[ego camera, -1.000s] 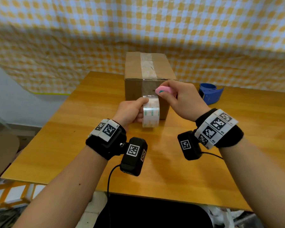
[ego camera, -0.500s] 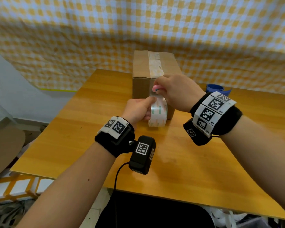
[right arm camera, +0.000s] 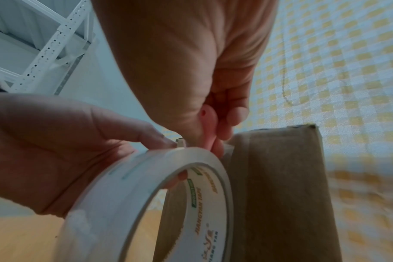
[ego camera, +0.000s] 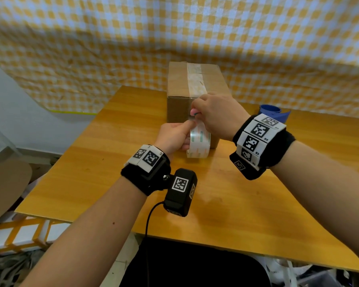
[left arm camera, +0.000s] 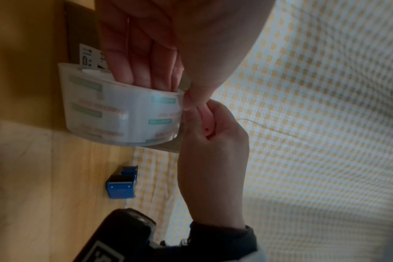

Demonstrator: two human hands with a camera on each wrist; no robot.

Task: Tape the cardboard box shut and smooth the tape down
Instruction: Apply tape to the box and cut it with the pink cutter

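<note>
Both hands have moved up to the cardboard box's front top edge. Left hand grips the tape roll, standing on edge, hole facing sideways. Right hand pinches a pink cutter at the tape strip, which runs front to back along the lid.

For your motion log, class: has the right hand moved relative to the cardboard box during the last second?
Yes. The right hand, gripping a pink cutter, went up the near face of the cardboard box to its top edge.

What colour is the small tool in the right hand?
Pink; the small cutter in the right hand shows best from the right wrist.
</note>
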